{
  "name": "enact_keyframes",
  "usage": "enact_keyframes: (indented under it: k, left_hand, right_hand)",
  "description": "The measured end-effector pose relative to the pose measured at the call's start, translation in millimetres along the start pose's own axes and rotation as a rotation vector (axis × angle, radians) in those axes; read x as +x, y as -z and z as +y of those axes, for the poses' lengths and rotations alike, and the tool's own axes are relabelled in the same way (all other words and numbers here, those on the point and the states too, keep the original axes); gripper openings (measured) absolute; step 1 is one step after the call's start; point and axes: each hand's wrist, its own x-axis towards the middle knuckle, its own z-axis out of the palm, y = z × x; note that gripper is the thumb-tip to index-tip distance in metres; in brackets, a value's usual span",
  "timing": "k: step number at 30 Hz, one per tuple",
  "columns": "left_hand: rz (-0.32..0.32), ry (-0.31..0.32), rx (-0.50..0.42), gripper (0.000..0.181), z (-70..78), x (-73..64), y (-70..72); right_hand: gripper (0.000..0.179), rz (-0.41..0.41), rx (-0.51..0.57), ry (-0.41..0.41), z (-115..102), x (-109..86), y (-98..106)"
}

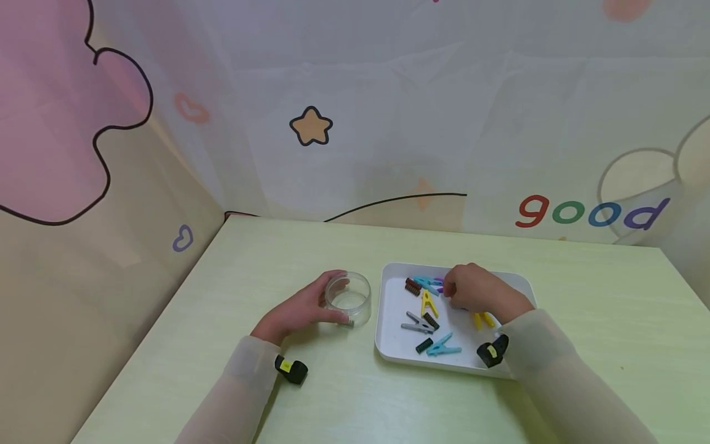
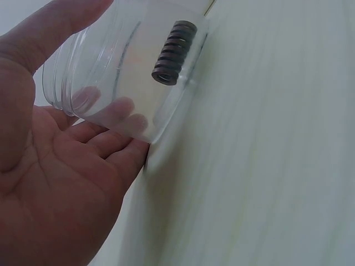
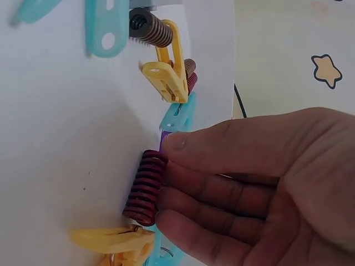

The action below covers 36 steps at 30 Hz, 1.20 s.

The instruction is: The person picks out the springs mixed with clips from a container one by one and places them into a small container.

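Right hand (image 1: 474, 288) over the right half of the white tray (image 1: 391, 317), with bent fingers at the side of a dark red coil spring (image 3: 146, 188) and thumb close to one end; cannot tell whether actually gripping it. Spring within the tray's rim, beside a yellow clothespin (image 3: 113, 239), hidden from the head view by that hand. Probably light, stiff and sturdy, slightly slippery, apt to roll; best pinched across the middle coils. Left hand (image 1: 305, 311) curved round a clear jar (image 1: 349, 302), upright on the table (image 1: 166, 370) just left of the tray, with thumb on the near side, fingers on the far. Likely light, smooth and rigid; best held round the wall, without hard squeezing. On the jar's bottom, a dark coil spring (image 2: 174, 52) on its side.
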Motion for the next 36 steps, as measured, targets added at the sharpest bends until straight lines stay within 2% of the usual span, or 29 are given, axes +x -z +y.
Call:
enact_keyframes:
  k: [13, 22, 30, 36]
  left_hand:
    - [-0.001, 0.007, -0.005, 0.082, -0.9, 0.7, 0.4]
    - [-0.004, 0.006, 0.004, 0.081, -1.4, 1.1, 0.7]
    - [-0.009, -0.005, -0.004, 0.081, -0.8, 0.4, 0.9]
    - [-0.016, -0.004, 0.000, 0.081, 0.6, 0.1, 1.3]
  right_hand:
    - [0.019, -0.003, -0.019, -0.006, 1.4, 1.9, -3.8]
    - [0.015, 0.016, -0.043, 0.008, 2.1, 3.6, -6.7]
    - [0.005, 0.034, -0.038, 0.027, -0.6, 3.9, -7.4]
    - [0.005, 0.042, -0.035, 0.034, -2.0, 3.4, -7.4]
